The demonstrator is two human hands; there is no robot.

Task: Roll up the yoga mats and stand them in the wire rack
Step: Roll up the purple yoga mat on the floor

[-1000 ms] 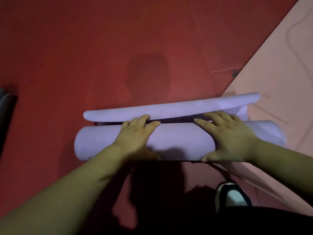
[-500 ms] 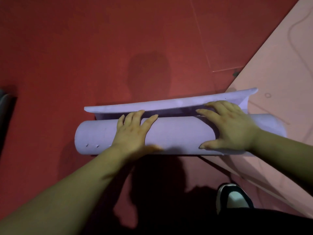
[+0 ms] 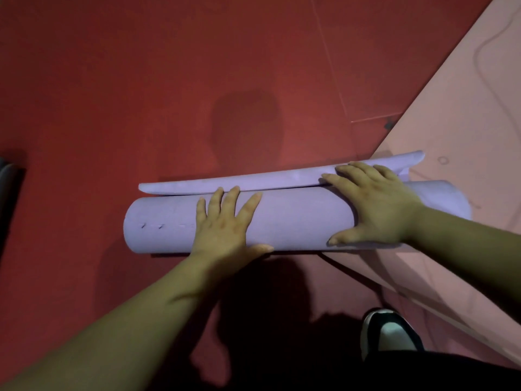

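A lilac yoga mat (image 3: 163,221) lies rolled into a thick tube across the red floor. Its last strip (image 3: 239,183) curls up along the far side of the roll. My left hand (image 3: 225,224) lies flat on the middle of the roll, fingers spread and thumb on the near side. My right hand (image 3: 375,204) presses on the roll's right part, its fingertips reaching onto the loose strip. The roll's right end (image 3: 456,201) rests over a pink mat. No wire rack is in view.
A pink yoga mat (image 3: 465,122) lies unrolled on the right, its edge running diagonally under the roll. My shoe (image 3: 389,331) stands at the lower right. A dark object (image 3: 8,187) sits at the left edge. Red floor (image 3: 141,80) stretches beyond.
The roll has turned away from me, and the loose strip has become shorter and lies closer to the roll. Both hands have moved forward over the top of the roll.
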